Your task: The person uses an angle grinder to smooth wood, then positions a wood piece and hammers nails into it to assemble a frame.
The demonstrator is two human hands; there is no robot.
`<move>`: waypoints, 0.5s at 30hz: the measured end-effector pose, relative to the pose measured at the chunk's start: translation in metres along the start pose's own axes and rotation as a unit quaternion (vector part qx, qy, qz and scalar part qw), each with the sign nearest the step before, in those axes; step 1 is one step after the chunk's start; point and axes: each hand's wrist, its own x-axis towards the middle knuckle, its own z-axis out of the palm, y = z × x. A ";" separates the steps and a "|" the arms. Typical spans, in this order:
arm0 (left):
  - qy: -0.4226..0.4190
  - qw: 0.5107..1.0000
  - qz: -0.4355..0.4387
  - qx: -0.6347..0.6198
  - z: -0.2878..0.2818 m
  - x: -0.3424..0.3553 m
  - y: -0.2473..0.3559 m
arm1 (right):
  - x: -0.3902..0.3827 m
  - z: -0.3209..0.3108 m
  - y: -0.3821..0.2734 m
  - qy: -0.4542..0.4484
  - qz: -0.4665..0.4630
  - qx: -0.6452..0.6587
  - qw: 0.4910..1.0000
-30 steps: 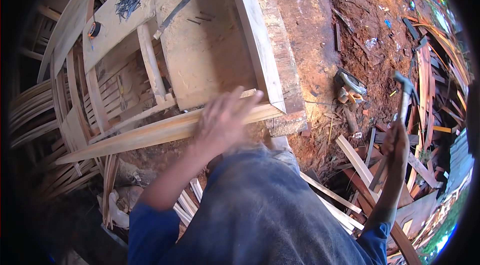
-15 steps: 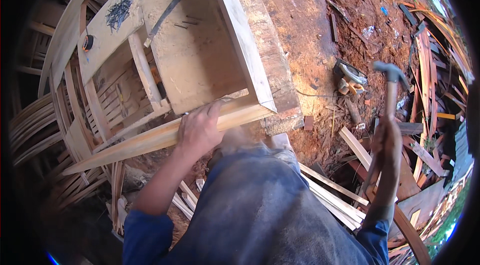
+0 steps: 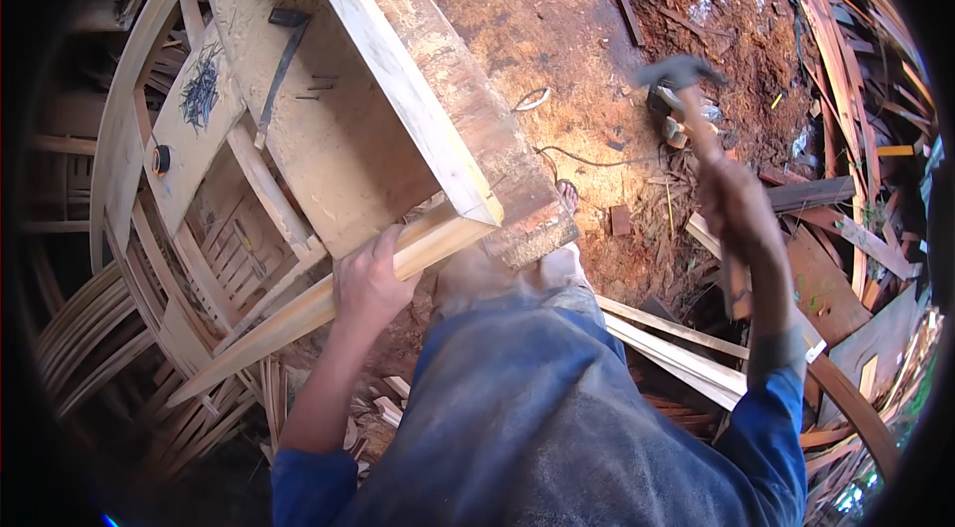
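My left hand (image 3: 373, 283) is wrapped over a long pale wooden rail (image 3: 284, 328), near the corner where it meets a pale side board (image 3: 393, 69) of a wooden frame. In my right hand (image 3: 741, 209) a claw hammer (image 3: 698, 119) is raised to the right of that corner, its head blurred and apart from the wood. On the panel (image 3: 348, 184) inside the frame lie a try square (image 3: 284, 64) with a dark handle and a few loose nails (image 3: 318, 87). A heap of nails (image 3: 200, 94) and a round tape measure (image 3: 160, 160) rest on another panel farther left.
A thick, rough plank (image 3: 448, 59) runs beside the frame. On the reddish ground at right are a power tool (image 3: 671, 114), partly behind the hammer, and a dark cable (image 3: 597, 162). Wood offcuts (image 3: 841, 109) pile up at the far right; pale strips (image 3: 676, 358) lie beside my body.
The hammer has swung leftward, closer to the frame's corner, with my right hand. My left hand keeps its hold on the rail. The whole view has shifted and turned slightly.
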 end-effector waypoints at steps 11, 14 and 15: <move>0.022 0.999 0.018 0.041 0.004 0.002 -0.001 | -0.027 0.060 0.010 -0.198 0.046 -0.161 0.966; 0.018 0.999 0.011 0.049 0.001 -0.003 0.002 | -0.004 -0.015 -0.014 0.026 -0.055 -0.079 0.995; 0.025 0.998 0.008 0.051 0.003 -0.004 0.002 | 0.014 -0.037 -0.023 0.063 -0.096 0.033 0.993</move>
